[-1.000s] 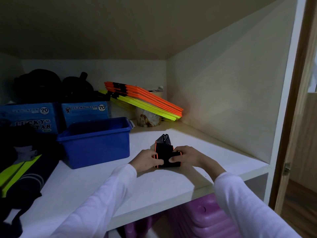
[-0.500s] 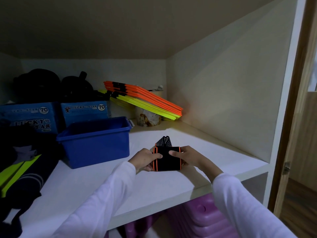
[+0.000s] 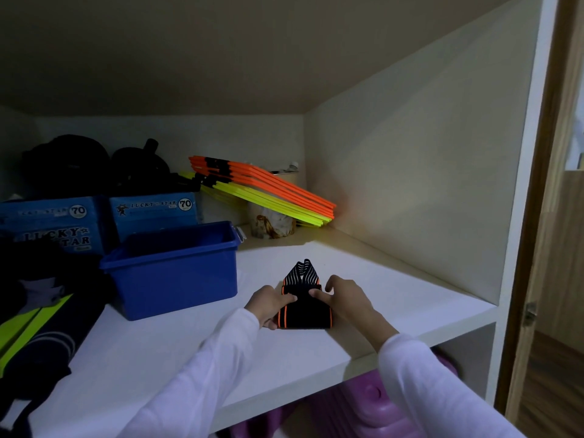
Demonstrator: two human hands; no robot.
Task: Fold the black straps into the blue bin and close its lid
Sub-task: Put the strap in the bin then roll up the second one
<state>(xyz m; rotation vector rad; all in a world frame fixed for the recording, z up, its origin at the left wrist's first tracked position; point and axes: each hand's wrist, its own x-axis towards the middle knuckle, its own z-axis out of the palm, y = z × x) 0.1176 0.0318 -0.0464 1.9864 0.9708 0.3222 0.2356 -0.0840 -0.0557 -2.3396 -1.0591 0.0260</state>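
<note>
A folded black strap (image 3: 305, 314) with orange edge stripes lies on the white shelf (image 3: 395, 289), its striped end sticking up behind. My left hand (image 3: 268, 306) grips its left edge, thumb on top. My right hand (image 3: 346, 300) holds its right side, thumb pressing the top fold. The open blue bin (image 3: 177, 273) stands to the left of the strap, a short gap away. No lid shows on it.
Two blue "Lucky Star" boxes (image 3: 155, 210) stand behind the bin. Orange and yellow rods (image 3: 268, 192) lean at the back over a small cup (image 3: 271, 224). Dark clothing with yellow stripes (image 3: 34, 330) lies at the left. A purple plastic item (image 3: 373, 403) sits under the shelf.
The strap has been lowered flat onto the shelf and folded tighter. Both hands stay on it and have barely shifted.
</note>
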